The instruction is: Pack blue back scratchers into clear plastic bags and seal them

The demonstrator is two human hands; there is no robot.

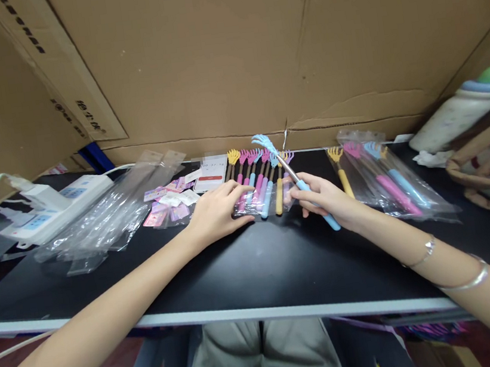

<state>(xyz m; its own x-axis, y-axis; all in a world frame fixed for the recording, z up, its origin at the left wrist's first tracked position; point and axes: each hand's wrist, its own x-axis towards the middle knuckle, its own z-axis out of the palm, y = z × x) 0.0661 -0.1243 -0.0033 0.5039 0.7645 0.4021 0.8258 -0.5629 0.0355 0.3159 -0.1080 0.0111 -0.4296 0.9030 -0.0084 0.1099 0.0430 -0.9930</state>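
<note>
A blue back scratcher (pixel 287 169) with a metal shaft is in my right hand (pixel 325 197), whose fingers are closed round its handle. Its claw points up and to the left, over a row of back scratchers (pixel 266 189) in yellow, pink, blue and purple. My left hand (pixel 217 211) rests at the left end of this row, thumb and fingers apart. A clear plastic bag (pixel 254 200) lies over the handles beside its fingertips. Small printed cards (pixel 168 202) are spread left of my left hand.
Clear bags (pixel 108 207) lie at the left, near a white power strip (pixel 61 207). A phone (pixel 211 175) stands behind my left hand. At the right are a yellow back scratcher (pixel 342 176), bagged back scratchers (pixel 392 182), a bottle (pixel 452 114) and a brown bag (pixel 481 158). Cardboard (pixel 210 55) walls the back.
</note>
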